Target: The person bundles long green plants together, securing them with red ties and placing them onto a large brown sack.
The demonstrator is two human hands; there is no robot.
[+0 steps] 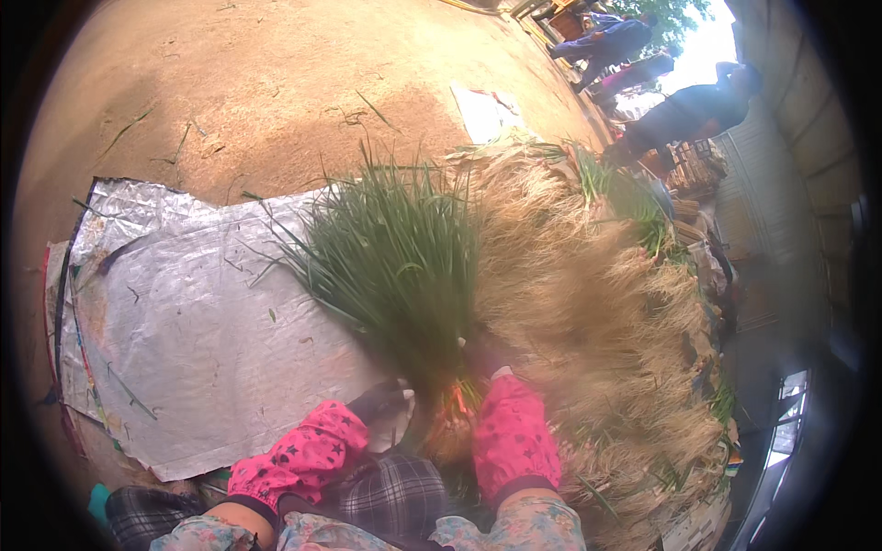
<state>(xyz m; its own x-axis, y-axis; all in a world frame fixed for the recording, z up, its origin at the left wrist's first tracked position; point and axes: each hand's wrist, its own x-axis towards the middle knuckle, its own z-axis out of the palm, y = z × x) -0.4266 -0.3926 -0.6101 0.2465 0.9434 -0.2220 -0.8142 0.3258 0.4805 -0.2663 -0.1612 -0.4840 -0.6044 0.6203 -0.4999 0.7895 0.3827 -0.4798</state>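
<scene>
A large bunch of green onions [400,262] lies before me, its leaves fanned away over a silvery woven plastic sheet [227,310] and its pale bulbs and roots towards me. My left hand [386,406], dark-gloved with a pink star-patterned sleeve cover, is just left of the bulbs; blur hides whether its fingers grip. My right hand [493,355], below another pink sleeve cover, is at the right side of the bunch, its fingers blurred. Orange-red strands [460,398] show around the lower stems. Many more onions with straw-coloured roots [586,303] are heaped at the right.
Bare brown ground [275,82] with loose leaves lies beyond the sheet. A white sack [486,113] rests beyond the heap. Several people stand at the upper right, one in dark clothes [689,113] nearest the heap. A plaid cloth [393,492] covers my leg.
</scene>
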